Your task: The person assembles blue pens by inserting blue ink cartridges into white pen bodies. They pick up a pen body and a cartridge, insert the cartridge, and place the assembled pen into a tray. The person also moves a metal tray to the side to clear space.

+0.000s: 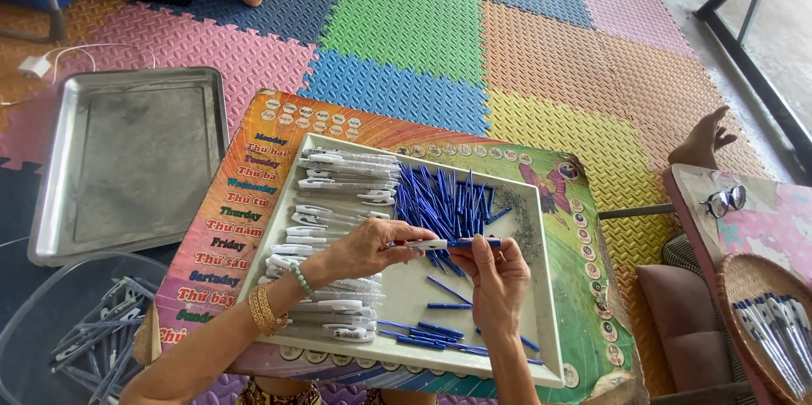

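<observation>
The person sat over a small colourful surface [254, 194] that carried a white tray [406, 295], and both hands met above the middle of that tray. The left hand [368, 249] had its fingers [406, 236] pinched shut around a white pen barrel [425, 244], held level, while the right hand [499, 278] gripped a blue pen part [475, 242] between thumb and fingertips, its end meeting the barrel's end (whether it was seated inside I could not tell). Under the hands, a row of white barrels [342, 202] lay along the tray's left side, a heap of blue parts [444, 202] filled the upper middle, and small metal springs [518, 219] were scattered just to the right of them. A bare steel tray [127, 160] lay on the foam floor mats [397, 24] to the left, and a clear bin [51, 320] of finished pens stood near the left elbow.
</observation>
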